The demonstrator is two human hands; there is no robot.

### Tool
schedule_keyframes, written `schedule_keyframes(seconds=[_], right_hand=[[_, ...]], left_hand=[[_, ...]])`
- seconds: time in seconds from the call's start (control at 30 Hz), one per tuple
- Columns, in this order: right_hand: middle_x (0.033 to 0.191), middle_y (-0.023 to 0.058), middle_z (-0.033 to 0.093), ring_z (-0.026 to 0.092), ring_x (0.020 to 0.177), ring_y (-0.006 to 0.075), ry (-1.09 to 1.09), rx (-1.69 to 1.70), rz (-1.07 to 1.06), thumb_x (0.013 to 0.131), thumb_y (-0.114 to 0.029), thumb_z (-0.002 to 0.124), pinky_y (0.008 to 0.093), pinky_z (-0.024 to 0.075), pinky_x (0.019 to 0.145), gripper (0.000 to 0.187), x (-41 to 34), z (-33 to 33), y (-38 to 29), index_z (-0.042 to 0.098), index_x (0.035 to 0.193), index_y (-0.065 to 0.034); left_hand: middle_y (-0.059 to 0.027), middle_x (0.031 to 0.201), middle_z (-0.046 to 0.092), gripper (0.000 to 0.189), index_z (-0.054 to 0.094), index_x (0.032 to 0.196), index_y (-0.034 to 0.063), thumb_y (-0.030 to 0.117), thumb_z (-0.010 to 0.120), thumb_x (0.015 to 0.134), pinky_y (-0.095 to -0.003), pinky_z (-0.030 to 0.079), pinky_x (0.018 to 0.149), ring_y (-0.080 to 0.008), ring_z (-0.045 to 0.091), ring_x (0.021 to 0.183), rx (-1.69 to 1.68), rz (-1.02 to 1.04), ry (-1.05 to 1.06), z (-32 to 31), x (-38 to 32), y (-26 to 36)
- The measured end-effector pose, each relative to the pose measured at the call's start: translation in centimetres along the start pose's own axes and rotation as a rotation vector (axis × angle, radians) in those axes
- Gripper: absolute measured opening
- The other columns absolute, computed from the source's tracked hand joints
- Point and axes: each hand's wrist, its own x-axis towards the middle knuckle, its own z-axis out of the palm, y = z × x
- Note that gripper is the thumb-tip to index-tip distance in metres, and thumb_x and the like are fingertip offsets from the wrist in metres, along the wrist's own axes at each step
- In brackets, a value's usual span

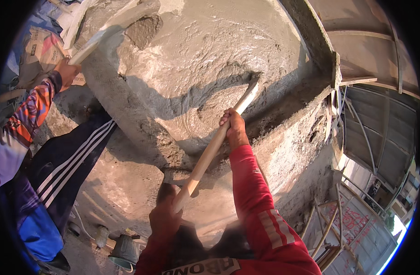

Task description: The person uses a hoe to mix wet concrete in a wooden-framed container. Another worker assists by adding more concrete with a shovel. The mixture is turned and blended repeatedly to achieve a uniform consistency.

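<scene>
My right hand [234, 124] is closed around the upper part of a long wooden handle [210, 154]. Lower down, near my body, my left hand [166, 215] grips the butt end of the same handle. The tool's far end is sunk in wet grey mortar [196, 79], so its head is hidden. The mortar lies in a large rough-walled trough [137, 127]. At the upper left, a co-worker's hand [68, 73] holds another pale wooden handle [93, 43] that reaches over the mortar.
A co-worker in dark striped trousers stands at the left, beside paper cement bags [44, 51]. A bucket [124, 252] is on the ground at lower left. The trough's thick right wall [289, 137] rises beside my right arm. A wooden frame [328, 227] stands at lower right.
</scene>
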Motion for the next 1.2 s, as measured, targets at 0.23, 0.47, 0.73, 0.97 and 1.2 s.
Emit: schedule_keyframes(seconds=[0.23,0.47,0.73,0.97,1.2], right_hand=[[0.074,0.0090,0.053,0.054,0.058,0.0228,0.029,0.098,0.218,0.091,-0.007,0.064,0.0396,0.0490,0.052,0.010,-17.4,1.1,13.4,0.055,0.093,-0.0025],[0.080,0.0086,0.054,0.055,0.062,0.0212,-0.144,0.060,-0.191,0.092,-0.003,0.057,0.0402,0.0519,0.056,0.013,-19.6,-3.0,-4.7,0.051,0.103,-0.0065],[0.071,0.0086,0.057,0.058,0.056,0.0206,-0.036,-0.197,-0.521,0.095,-0.004,0.062,0.0352,0.0514,0.050,0.009,1.5,-6.4,-30.1,0.054,0.098,0.0012],[0.068,0.0062,0.053,0.055,0.054,0.0178,0.069,-0.206,-0.176,0.096,-0.006,0.063,0.0339,0.0519,0.048,0.009,3.6,-7.3,-15.8,0.057,0.092,-0.0006],[0.077,0.0046,0.057,0.055,0.058,0.0149,0.177,-0.075,-0.150,0.094,-0.008,0.064,0.0315,0.0510,0.052,0.008,-9.4,-4.2,6.2,0.057,0.095,-0.0061]], left_hand=[[-0.0167,0.069,0.067,0.022,0.065,0.082,0.0088,0.026,0.077,0.077,-0.0489,0.055,0.063,-0.0403,0.070,0.071,0.096,-0.098,-0.166,-4.6,-10.5,-15.9],[-0.0164,0.074,0.069,0.020,0.071,0.090,0.0105,0.025,0.079,0.079,-0.0478,0.055,0.065,-0.0394,0.070,0.072,-0.126,0.095,-0.101,1.5,-5.9,-5.0],[-0.0233,0.093,0.070,0.044,0.063,0.121,0.0052,0.028,0.076,0.086,-0.0503,0.055,0.079,-0.0430,0.069,0.090,-0.337,0.420,-0.138,9.0,16.4,25.3],[-0.0209,0.092,0.072,0.044,0.061,0.120,0.0057,0.025,0.076,0.083,-0.0534,0.055,0.081,-0.0423,0.071,0.092,-0.231,0.204,-0.154,5.4,9.8,19.8],[-0.0192,0.083,0.071,0.036,0.066,0.113,0.0111,0.026,0.074,0.081,-0.0523,0.056,0.072,-0.0429,0.070,0.083,-0.154,0.103,-0.190,1.8,-0.9,-1.8]])
